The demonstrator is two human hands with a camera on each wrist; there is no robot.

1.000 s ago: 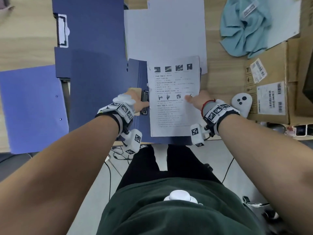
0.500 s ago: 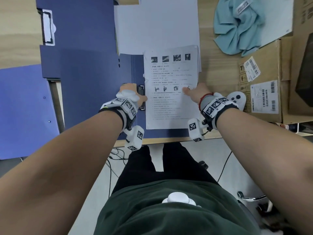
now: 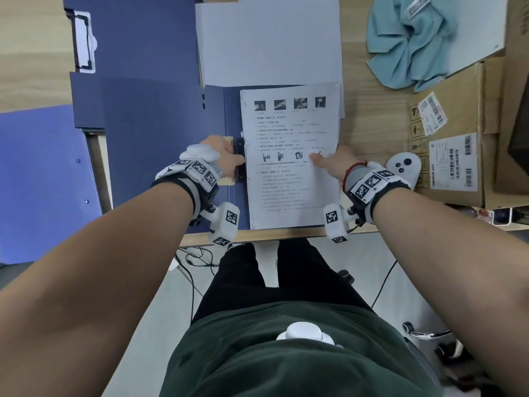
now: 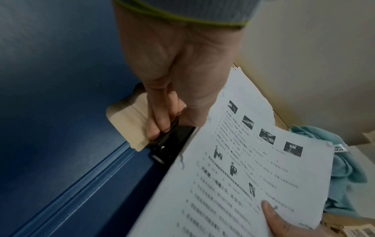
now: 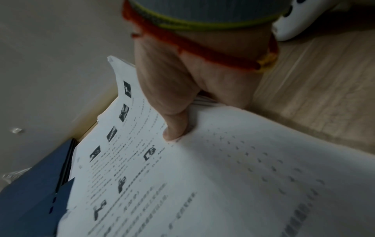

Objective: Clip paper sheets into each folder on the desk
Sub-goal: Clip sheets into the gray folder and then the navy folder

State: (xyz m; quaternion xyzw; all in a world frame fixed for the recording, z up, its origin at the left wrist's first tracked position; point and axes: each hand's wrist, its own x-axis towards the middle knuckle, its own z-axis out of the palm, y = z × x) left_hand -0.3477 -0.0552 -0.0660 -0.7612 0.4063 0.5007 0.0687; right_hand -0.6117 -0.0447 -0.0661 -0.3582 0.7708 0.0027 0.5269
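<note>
Both hands closed: clip (left), sheets.

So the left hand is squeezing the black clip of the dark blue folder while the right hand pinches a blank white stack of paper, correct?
Not quite: the stack of paper is printed, with small pictures and lines of text, as the head view shows. The rest holds: the left hand grips the black clip of the dark blue folder, and the right hand pinches the stack's edge.
</note>
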